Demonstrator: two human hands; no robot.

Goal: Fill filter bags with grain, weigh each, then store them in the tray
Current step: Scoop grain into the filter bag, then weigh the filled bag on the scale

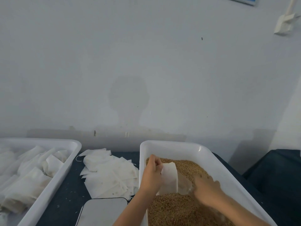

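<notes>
A white bin [179, 146] on the right holds brown grain [175, 209]. My left hand [151, 175] grips a white filter bag [170, 178] by its top edge, just above the grain. My right hand [206, 190] is blurred and lies low on the grain, right beside the bag's open mouth; whether it holds anything cannot be told. A loose pile of empty filter bags [107, 173] lies on the dark table between the bins. The white tray [65, 167] on the left holds several filled bags [32, 180]. The scale [104, 211] sits at the bottom centre.
A pale wall rises directly behind the table. A dark surface [276, 168] lies at the right, beyond the grain bin. A white fitting [284, 25] hangs on the wall at the upper right. The dark table [68, 190] shows between tray and scale.
</notes>
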